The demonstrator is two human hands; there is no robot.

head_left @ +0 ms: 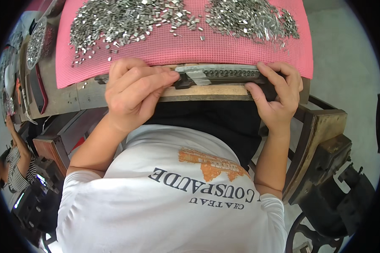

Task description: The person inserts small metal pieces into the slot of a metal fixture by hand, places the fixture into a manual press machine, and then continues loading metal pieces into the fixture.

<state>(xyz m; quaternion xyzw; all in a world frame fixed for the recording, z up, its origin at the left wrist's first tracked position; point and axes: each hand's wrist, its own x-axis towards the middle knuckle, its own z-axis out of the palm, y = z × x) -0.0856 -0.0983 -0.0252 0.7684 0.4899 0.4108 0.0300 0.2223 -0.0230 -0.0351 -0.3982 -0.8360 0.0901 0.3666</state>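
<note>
A long dark bar (230,74) with a row of small metal pieces along it lies at the table's front edge, with a pale strip of tape (198,77) wrapped round it. My right hand (281,95) grips its right end between thumb and fingers. At the bar's left end, my left hand (133,95) is closed, thumb and fingertips pinched together; whatever they hold is hidden. Just beyond both hands spreads a pink mesh mat (156,52). Two heaps of small shiny metal pieces, one on the left (126,23) and one on the right (249,21), lie on it.
A clear tub (40,42) of metal pieces stands at the table's left, near a dark flat object with a red edge (39,88). Black machinery (325,177) and a wooden frame (302,147) flank my right side. Another person (21,164) sits at far left.
</note>
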